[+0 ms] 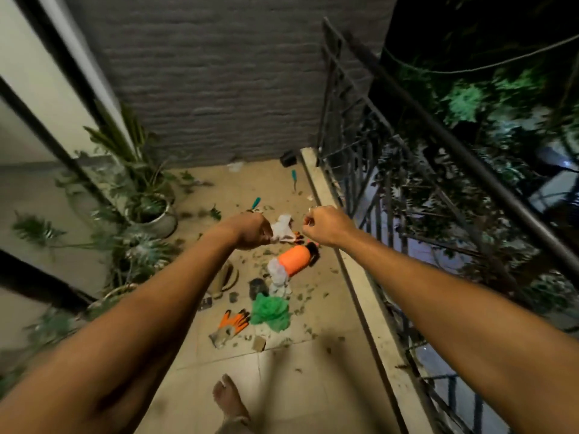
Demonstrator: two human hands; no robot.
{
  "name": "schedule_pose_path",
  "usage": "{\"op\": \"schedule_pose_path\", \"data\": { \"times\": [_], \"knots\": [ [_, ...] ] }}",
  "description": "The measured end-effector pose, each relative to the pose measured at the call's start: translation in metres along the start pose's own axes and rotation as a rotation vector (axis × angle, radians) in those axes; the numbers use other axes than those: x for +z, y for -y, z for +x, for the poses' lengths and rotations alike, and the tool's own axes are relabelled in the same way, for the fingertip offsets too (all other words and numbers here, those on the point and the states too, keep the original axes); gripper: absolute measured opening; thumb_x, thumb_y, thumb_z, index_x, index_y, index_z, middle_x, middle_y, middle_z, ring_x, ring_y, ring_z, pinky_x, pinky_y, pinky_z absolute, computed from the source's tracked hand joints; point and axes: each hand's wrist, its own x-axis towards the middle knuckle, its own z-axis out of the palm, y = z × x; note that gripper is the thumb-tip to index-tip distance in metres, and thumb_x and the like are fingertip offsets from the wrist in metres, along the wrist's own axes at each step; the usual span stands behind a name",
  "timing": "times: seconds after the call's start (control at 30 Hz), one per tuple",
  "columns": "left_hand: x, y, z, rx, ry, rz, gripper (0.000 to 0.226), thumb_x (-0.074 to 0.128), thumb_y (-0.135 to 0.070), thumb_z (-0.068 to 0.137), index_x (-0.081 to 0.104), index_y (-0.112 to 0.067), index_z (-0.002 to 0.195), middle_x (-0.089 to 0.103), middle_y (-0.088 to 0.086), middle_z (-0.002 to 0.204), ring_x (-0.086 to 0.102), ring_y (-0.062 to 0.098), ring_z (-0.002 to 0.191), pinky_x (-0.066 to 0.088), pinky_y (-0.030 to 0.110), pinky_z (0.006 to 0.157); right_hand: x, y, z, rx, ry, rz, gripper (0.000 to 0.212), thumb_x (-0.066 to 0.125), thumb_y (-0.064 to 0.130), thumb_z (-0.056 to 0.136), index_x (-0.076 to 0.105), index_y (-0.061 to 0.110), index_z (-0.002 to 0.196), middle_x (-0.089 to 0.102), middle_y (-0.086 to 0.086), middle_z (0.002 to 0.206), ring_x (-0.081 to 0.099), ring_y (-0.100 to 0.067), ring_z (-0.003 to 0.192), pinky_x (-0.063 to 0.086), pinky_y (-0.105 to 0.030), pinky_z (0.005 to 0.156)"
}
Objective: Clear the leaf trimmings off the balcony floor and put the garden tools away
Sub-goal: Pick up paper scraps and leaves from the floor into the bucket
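**Balcony floor, night: contents as seen from above**

- Beige tiled balcony floor [282, 386], centre and lower frame; scattered with small dark green leaf trimmings [300, 297], thickest mid-frame.
- Dark metal railing [376, 158], right of centre, running along a pale ledge.
- Potted green plants [147, 211], left edge of the floor.
- Left hand [250, 231], centre frame, fingers curled closed, pinching the edge of a white-and-orange work glove [283, 230] that hangs from it.
- Right hand [326, 227], just right of the left, closed in a loose fist; whether it holds anything cannot be told.
- Orange plastic spray bottle with black top [296, 260], lying on its side below the hands.
- Green crumpled mesh bundle [271, 311], lower centre.
- Second orange-and-grey glove [230, 327], flat on the floor, just left of the mesh.
- Teal-handled tool [256, 202], above the left hand; another teal-handled tool [294, 177], upper centre near the ledge.
- Bare foot [228, 399], bottom centre.
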Motion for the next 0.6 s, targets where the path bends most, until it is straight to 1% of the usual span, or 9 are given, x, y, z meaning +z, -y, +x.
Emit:
{"op": "schedule_pose_path", "data": {
  "times": [0.1,0.17,0.27,0.33,0.4,0.47,0.53,0.57,0.6],
  "knots": [
    [0.013,0.040,0.002,-0.072,0.010,-0.052,0.025,0.066,-0.028,0.099,0.074,-0.018,0.119,0.074,0.001,0.121,0.067,0.020,0.110,0.049,0.027,0.092,0.028,0.022,0.027,-0.054,0.054,0.015,0.018,0.062,0.035,0.091,0.072,0.021,0.094,0.064,0.002,0.085,0.061,-0.024,0.082,0.050,-0.033,0.068],
    [0.025,0.064,0.010,-0.116,0.026,-0.099,0.026,0.067,-0.030,0.098,0.074,-0.018,0.120,0.073,0.002,0.123,0.067,0.020,0.111,0.049,0.028,0.093,0.050,0.031,0.042,-0.053,0.097,0.034,0.016,0.062,0.033,0.092,0.071,0.020,0.089,0.059,0.004,0.078,0.058,-0.023,0.077,0.043,-0.031,0.064],
    [0.055,0.105,0.036,-0.167,0.045,-0.175,0.026,0.065,-0.031,0.099,0.074,-0.016,0.119,0.073,0.006,0.122,0.066,0.024,0.112,0.050,0.029,0.092,0.098,0.035,0.073,-0.003,0.188,0.050,0.025,0.058,0.032,0.095,0.068,0.014,0.081,0.063,-0.006,0.075,0.059,-0.030,0.073,0.043,-0.035,0.061],
    [0.089,0.127,0.053,-0.195,0.074,-0.226,0.025,0.063,-0.032,0.099,0.073,-0.016,0.116,0.073,0.008,0.118,0.066,0.027,0.108,0.053,0.033,0.089,0.137,0.029,0.088,0.048,0.245,0.092,0.028,0.058,0.032,0.095,0.057,0.020,0.069,0.057,-0.003,0.069,0.058,-0.029,0.069,0.042,-0.034,0.059],
    [0.139,0.151,0.080,-0.228,0.097,-0.278,0.031,0.055,-0.038,0.100,0.072,-0.015,0.112,0.071,0.010,0.112,0.066,0.030,0.103,0.053,0.036,0.083,0.191,0.018,0.107,0.109,0.307,0.149,0.030,0.059,0.032,0.093,0.050,0.022,0.067,0.054,-0.002,0.068,0.058,-0.029,0.071,0.039,-0.033,0.057],
    [0.201,0.170,0.103,-0.276,0.127,-0.347,0.035,0.046,-0.041,0.097,0.071,-0.017,0.103,0.072,0.009,0.105,0.066,0.028,0.095,0.055,0.040,0.084,0.253,0.002,0.119,0.200,0.354,0.178,0.014,0.063,0.039,0.088,0.065,0.025,0.087,0.064,0.001,0.089,0.064,-0.024,0.087,0.050,-0.033,0.069],
    [0.279,0.193,0.137,-0.340,0.191,-0.408,0.028,0.044,-0.034,0.098,0.066,-0.020,0.087,0.071,0.007,0.098,0.066,0.024,0.090,0.054,0.041,0.090,0.334,-0.023,0.139,0.272,0.427,0.209,0.035,0.067,0.049,0.083,0.068,0.031,0.114,0.060,0.004,0.116,0.063,-0.020,0.108,0.053,-0.035,0.090],
    [0.321,0.208,0.158,-0.353,0.208,-0.433,0.025,0.045,-0.032,0.098,0.065,-0.023,0.085,0.072,0.005,0.101,0.066,0.023,0.094,0.052,0.041,0.096,0.373,-0.034,0.150,0.304,0.471,0.219,0.045,0.068,0.053,0.082,0.065,0.033,0.123,0.055,0.003,0.127,0.060,-0.021,0.117,0.051,-0.036,0.096],
    [0.374,0.225,0.184,-0.372,0.217,-0.464,0.024,0.046,-0.032,0.096,0.068,-0.024,0.091,0.072,0.003,0.108,0.066,0.021,0.102,0.048,0.040,0.102,0.426,-0.054,0.168,0.327,0.508,0.215,0.053,0.068,0.056,0.083,0.061,0.034,0.131,0.050,0.001,0.136,0.057,-0.022,0.124,0.049,-0.037,0.101]
  ]
}}
